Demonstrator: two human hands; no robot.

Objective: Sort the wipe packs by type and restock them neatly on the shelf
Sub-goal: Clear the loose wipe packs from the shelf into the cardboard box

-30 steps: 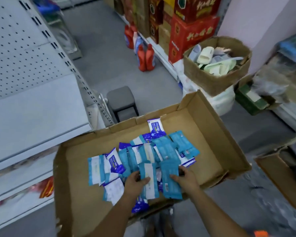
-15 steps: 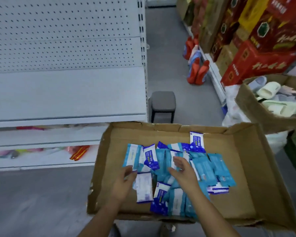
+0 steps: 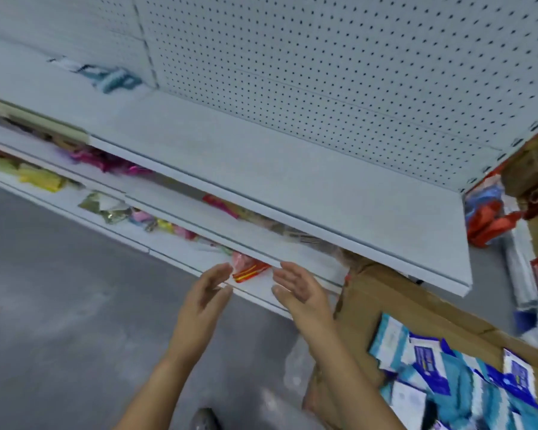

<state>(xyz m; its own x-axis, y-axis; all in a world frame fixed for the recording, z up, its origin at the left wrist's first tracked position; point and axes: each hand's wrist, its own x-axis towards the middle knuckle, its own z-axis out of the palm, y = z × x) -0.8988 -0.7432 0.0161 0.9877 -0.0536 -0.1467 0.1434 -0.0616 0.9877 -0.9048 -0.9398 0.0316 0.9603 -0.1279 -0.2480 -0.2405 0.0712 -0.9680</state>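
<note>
The left hand (image 3: 204,296) and right hand (image 3: 305,296) hover side by side, palms facing, each grip loose and holding nothing. The wipe packs (image 3: 441,373) lie jumbled at mixed angles in the cardboard box (image 3: 395,302), low to the right and nearer the right hand. The grey shelf (image 3: 292,175) stands ahead and above.

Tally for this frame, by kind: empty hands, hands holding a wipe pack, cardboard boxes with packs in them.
Empty hands: 2, left hand and right hand
Hands holding a wipe pack: 0
Cardboard box with wipe packs: 1
Total: 3
</note>
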